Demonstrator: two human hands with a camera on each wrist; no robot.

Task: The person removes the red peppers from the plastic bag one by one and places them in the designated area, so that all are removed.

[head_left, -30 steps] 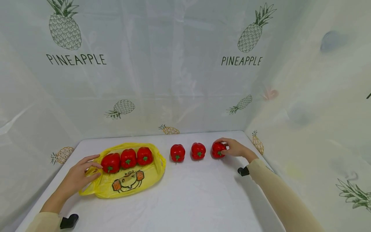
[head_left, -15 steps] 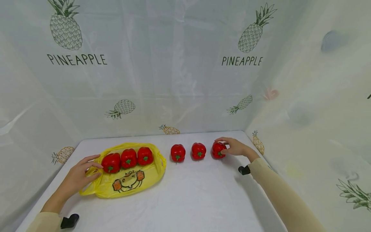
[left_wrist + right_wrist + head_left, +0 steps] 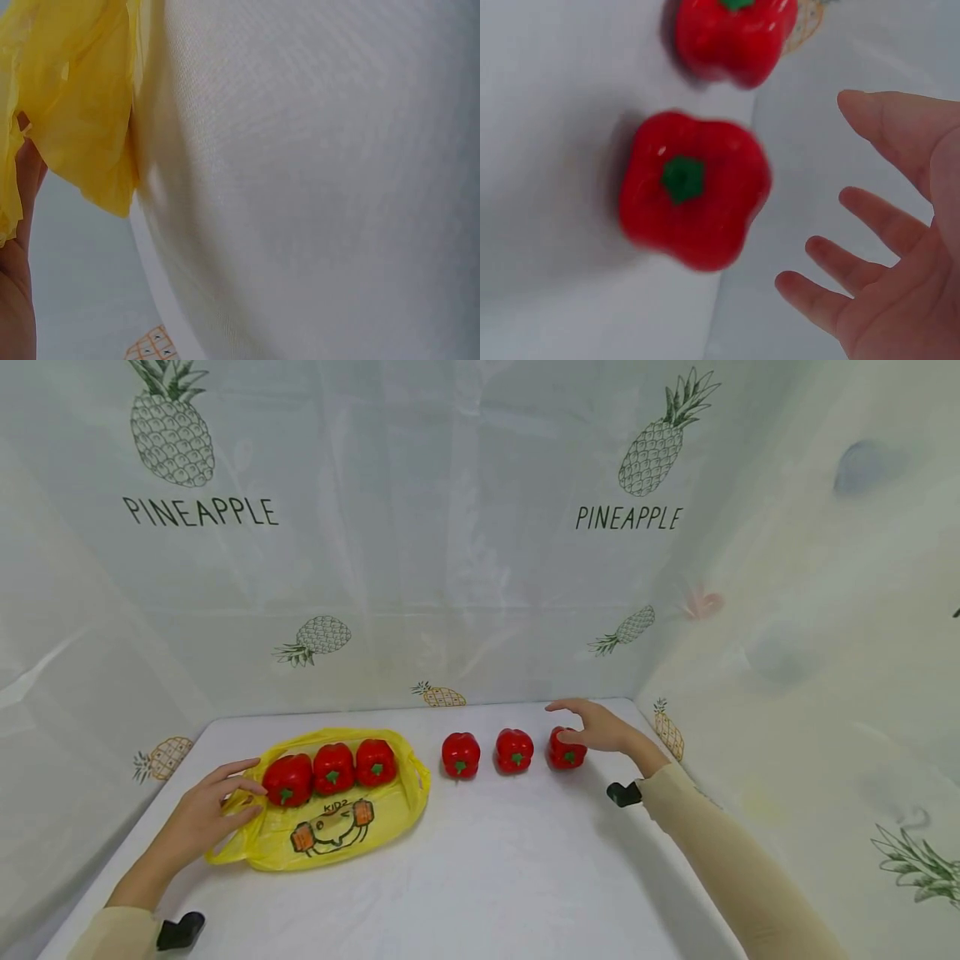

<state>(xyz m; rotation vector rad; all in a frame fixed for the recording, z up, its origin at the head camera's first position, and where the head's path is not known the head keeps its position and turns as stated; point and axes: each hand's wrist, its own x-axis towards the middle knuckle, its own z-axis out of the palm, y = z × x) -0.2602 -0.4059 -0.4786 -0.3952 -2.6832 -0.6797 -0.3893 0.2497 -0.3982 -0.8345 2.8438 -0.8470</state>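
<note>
At the right end of a row of red bell peppers, my right hand (image 3: 603, 728) is spread above and beside the last bell pepper (image 3: 564, 752). In the right wrist view its fingers stand apart from that green-stemmed bell pepper (image 3: 694, 191). My left hand (image 3: 198, 822) lies at the left edge of a yellow plastic bag (image 3: 382, 835), fingers extended toward the large bell pepper (image 3: 288, 779). In the left wrist view, crumpled yellow plastic (image 3: 82, 112) hides most of the left fingers. Two more bell peppers, the middle one (image 3: 333, 768) and the right one (image 3: 376, 762), lie on the bag.
Between the bag and my right hand sit two other bell peppers, one nearer the bag (image 3: 461, 755) and one farther right (image 3: 513, 750). A white cloth covers the table (image 3: 495, 877). A pineapple-print curtain (image 3: 450, 568) hangs behind and along the sides.
My right hand has let go of the rightmost bell pepper, its fingers lifting and spreading. That pepper stays in its place in the row. The left hand and the bag have not visibly moved.
</note>
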